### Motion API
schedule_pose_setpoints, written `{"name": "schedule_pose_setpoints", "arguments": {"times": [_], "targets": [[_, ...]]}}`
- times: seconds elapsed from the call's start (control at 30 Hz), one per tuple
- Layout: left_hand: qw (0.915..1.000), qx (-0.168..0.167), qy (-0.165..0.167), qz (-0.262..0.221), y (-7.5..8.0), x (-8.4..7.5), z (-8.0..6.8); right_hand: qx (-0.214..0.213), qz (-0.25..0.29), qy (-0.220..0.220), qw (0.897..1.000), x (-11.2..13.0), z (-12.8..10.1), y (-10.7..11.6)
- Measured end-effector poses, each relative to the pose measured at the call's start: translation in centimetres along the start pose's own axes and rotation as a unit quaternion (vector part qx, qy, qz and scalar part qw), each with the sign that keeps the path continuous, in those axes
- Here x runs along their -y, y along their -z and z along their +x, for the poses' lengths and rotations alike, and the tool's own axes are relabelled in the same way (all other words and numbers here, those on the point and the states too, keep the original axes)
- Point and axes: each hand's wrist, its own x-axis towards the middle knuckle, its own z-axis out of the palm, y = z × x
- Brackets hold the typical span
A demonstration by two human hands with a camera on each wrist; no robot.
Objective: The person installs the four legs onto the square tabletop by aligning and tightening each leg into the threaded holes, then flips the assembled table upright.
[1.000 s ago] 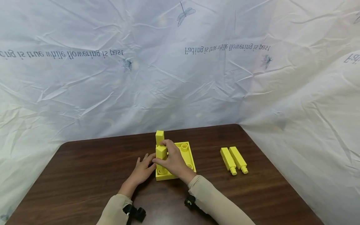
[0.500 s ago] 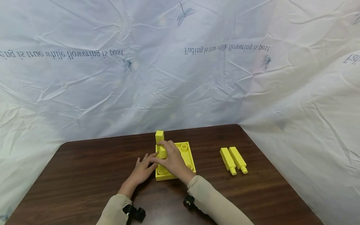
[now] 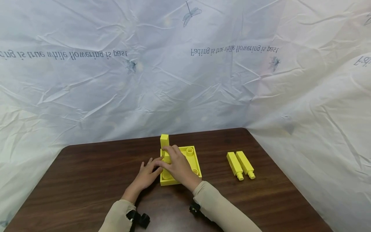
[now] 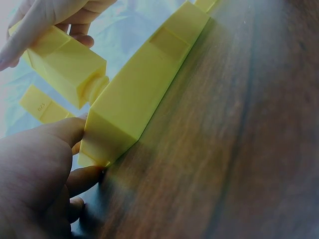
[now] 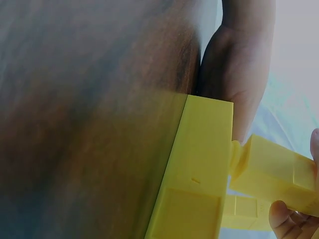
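- The right hand (image 3: 179,167) reaches over a yellow base plate (image 3: 194,161); its fingers (image 4: 30,22) are curled round a yellow peg block (image 4: 67,67), pinching it from above and from the sides.
- The peg block stands with its round stud in a socket at the near left part of the base plate, directly beneath the right fingertips; the left wrist view shows a narrow gap between the block's body and the plate.
- The left hand (image 3: 146,176) lies flat on the brown surface (image 3: 87,180), its fingers (image 4: 60,132) straight and slightly spread, their tips pressed against the left edge of the base plate.
- A second yellow block (image 3: 164,140) stands upright on the far left corner of the plate, just beyond the right fingertips.
- Open round sockets (image 3: 189,150) show on the plate to the right of the right fingers.
- Two more yellow pegs (image 3: 240,166) lie side by side on the surface, touching each other, well apart to the right of both hands.
- A crumpled white sheet (image 3: 185,71) printed with text and dragonflies hangs behind the surface.
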Motion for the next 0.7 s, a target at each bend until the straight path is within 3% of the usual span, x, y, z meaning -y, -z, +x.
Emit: {"name": "schedule_pose_setpoints", "arguments": {"times": [0.7], "targets": [[0.9999,0.003,0.008,0.009,0.17,0.05,-0.03,-0.020,0.008,0.015,1.000,0.03,0.22,-0.01]]}}
